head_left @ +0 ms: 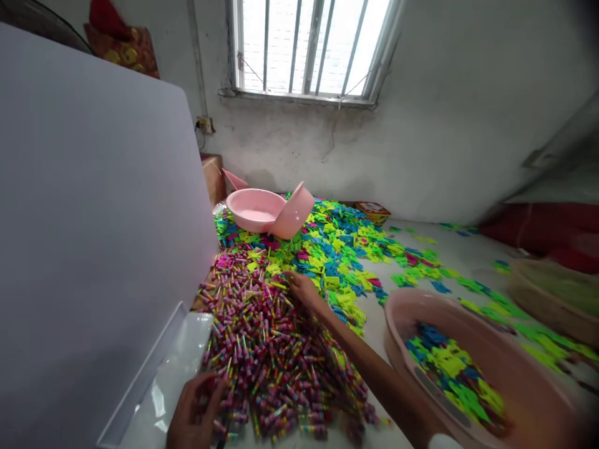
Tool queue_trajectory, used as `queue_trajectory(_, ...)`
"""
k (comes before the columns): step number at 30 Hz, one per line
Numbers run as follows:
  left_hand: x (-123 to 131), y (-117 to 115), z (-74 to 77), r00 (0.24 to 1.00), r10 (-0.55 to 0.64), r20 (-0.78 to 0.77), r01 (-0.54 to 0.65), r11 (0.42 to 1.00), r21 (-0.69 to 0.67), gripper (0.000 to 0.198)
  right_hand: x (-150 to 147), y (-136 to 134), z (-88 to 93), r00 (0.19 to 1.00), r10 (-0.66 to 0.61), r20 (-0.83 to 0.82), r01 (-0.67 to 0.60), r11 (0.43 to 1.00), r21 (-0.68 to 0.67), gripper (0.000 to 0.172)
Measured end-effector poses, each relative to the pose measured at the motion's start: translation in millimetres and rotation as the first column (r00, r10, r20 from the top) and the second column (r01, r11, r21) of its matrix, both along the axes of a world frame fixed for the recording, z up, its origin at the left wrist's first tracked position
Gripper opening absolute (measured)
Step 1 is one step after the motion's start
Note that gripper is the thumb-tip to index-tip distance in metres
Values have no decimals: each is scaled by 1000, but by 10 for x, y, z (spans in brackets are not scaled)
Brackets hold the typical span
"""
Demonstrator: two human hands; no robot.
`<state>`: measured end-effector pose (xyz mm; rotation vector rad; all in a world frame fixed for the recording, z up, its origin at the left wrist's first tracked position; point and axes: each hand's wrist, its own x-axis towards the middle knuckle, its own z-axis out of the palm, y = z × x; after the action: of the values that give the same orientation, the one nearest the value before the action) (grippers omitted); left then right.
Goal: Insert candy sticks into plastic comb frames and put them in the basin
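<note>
My right hand (302,289) reaches to the far part of a heap of small purple-and-yellow tube-shaped pieces (262,343). Its fingers are bent together beside a yellow plastic piece (277,285); whatever they grip is hidden. Low in the view, my left hand (194,411) curls at the heap's near left edge. Small purple bits show between its thumb and fingers, but I cannot make out what it holds. Behind the tubes spreads a pile of flat green, yellow, blue and pink plastic pieces (337,243).
Two pink basins (255,194) (297,212) rest on the far pile, one tipped. A larger pink basin (397,305) with coloured pieces stands right, and another basin (528,280) beyond it. A white panel (103,206) rises at left, beside clear plastic (175,374).
</note>
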<state>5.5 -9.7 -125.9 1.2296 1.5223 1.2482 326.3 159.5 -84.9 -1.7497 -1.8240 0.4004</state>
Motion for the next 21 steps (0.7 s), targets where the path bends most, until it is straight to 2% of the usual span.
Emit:
queue_trajectory(3, 60, 79, 138, 990, 7, 141, -2, 999, -33, 55, -6, -73, 142, 982, -64, -177, 82, 992, 93, 29)
queue_trajectory(5, 118, 124, 240, 978, -26, 207, 30, 999, -12, 52, -36, -119, 250, 943, -87, -322, 139, 980, 141, 30)
queue_trajectory(7, 178, 172, 347, 967, -77, 245, 75, 997, 18, 49, -88, -187, 346, 880, -89, -467, 179, 972, 152, 34)
queue_trajectory(10, 264, 259, 508, 962, -111, 249, 105, 994, 37, 49, -214, -349, 449, 750, -78, -657, 178, 980, 87, 42)
queue_trajectory(13, 355, 341, 673, 970, -156, 185, 144, 987, 75, 47, -401, -573, 528, 608, -62, -792, 88, 996, -10, 46)
queue_trajectory(16, 457, 393, 833, 962, -249, 116, 235, 964, 123, 44, -615, -815, 623, 488, -39, -872, -51, 996, -73, 48)
queue_trajectory(19, 535, 431, 958, 937, -322, 131, 304, 942, 142, 42, -811, -1030, 735, 358, -24, -934, -176, 980, -93, 48)
queue_trajectory(21, 548, 458, 1020, 925, -347, 155, 323, 933, 159, 39, -916, -1142, 799, 299, -24, -954, -210, 973, -90, 44)
